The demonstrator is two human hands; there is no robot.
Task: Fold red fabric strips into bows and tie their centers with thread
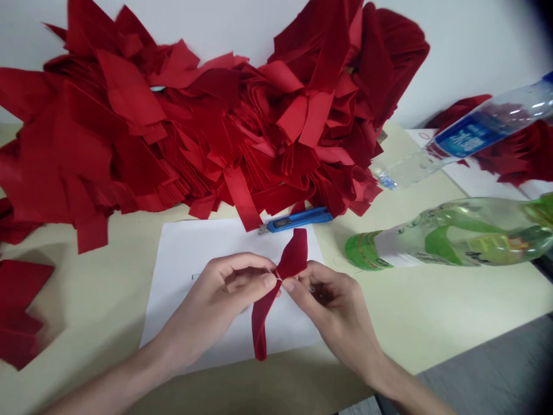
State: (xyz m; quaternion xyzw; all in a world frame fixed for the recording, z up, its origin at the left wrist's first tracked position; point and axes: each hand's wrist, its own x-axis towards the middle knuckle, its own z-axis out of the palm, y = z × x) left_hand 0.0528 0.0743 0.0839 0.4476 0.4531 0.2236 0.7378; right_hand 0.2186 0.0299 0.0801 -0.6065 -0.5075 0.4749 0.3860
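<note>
A strip of dark red velvet ribbon (294, 252) is gathered at its middle, one end spreading upward and the other hanging down. A thin white thread (279, 277) shows at the gathered spot. From the left, my left hand (235, 288) is closed, thumb and forefinger pinching that middle. My right hand (330, 297) is closed too, its thumb and finger meeting at the same spot from the right. Whether the right fingertips grip thread, cloth or both is hidden. Beneath both hands lies a white paper sheet (173, 305) with a small drawn mark.
Just behind the paper lies a blue utility knife (298, 219). A big heap of red fabric strips (194, 132) fills the table's back. Two plastic bottles lie at right, one green-capped (449, 233), one blue-labelled (470, 135). More red pieces (21, 305) rest at left.
</note>
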